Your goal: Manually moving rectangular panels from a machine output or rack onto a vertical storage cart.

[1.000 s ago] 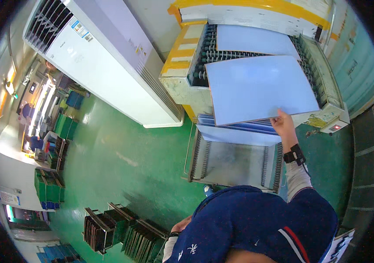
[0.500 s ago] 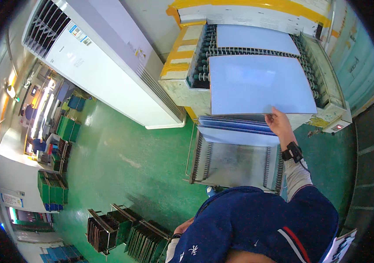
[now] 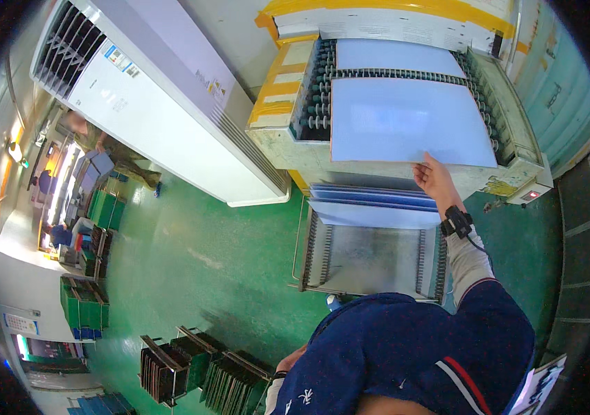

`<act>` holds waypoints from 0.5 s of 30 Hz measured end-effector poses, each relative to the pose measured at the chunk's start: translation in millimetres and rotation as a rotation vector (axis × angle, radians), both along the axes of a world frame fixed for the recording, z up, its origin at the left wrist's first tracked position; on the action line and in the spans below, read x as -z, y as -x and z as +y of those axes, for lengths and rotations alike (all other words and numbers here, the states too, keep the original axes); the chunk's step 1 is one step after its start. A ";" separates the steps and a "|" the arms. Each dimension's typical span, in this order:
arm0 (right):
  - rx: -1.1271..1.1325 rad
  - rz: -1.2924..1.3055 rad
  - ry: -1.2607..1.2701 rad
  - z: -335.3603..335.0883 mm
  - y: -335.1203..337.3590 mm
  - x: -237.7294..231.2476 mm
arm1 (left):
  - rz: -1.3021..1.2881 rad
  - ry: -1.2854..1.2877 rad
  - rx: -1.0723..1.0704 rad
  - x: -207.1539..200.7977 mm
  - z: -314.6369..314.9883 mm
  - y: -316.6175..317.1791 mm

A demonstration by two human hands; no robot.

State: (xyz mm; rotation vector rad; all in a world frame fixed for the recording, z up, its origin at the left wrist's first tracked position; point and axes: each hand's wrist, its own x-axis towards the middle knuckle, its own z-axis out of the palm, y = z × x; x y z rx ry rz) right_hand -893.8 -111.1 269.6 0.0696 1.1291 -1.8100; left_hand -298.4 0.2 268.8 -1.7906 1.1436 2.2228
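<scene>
My right hand (image 3: 434,178) is at the front edge of a pale blue flat panel (image 3: 409,121), its fingers closed on that edge. The panel lies on the roller bed (image 3: 319,111) of a machine and overhangs the front. Behind it, a second pale panel (image 3: 398,55) rests on the same rollers. Below my right hand stands a slotted metal rack (image 3: 319,259) with several similar panels (image 3: 371,213) upright at its far end. My left hand (image 3: 291,359) is low beside my body, mostly hidden by my sleeve, and its fingers cannot be made out.
A tall white air conditioner (image 3: 163,117) stands left of the machine. Racks of dark boards (image 3: 163,370) sit on the green floor (image 3: 191,256) at lower left. Green bins (image 3: 84,304) line the far left, where another person (image 3: 125,155) stands by a lit workbench.
The near panel has slid away from me onto the rollers, and my right hand has moved forward with it. Another person has come into sight at the far left.
</scene>
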 end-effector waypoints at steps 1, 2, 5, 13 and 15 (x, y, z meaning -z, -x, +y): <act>-0.023 0.019 -0.014 -0.5 1.6 1.5 | 0.001 0.000 0.004 0.9 1.1 -1.2; -0.022 0.020 -0.014 -0.5 3.6 2.9 | 0.001 0.003 0.004 2.0 1.1 -2.0; -0.049 0.066 0.042 -4.0 6.9 4.9 | 0.004 0.010 0.009 3.5 4.0 -4.6; -0.309 0.371 -0.097 5.1 -36.8 12.6 | 0.003 0.039 0.027 11.6 10.0 -15.2; -0.403 0.567 -0.239 8.6 -56.4 24.5 | 0.003 0.044 0.039 14.9 9.5 -16.6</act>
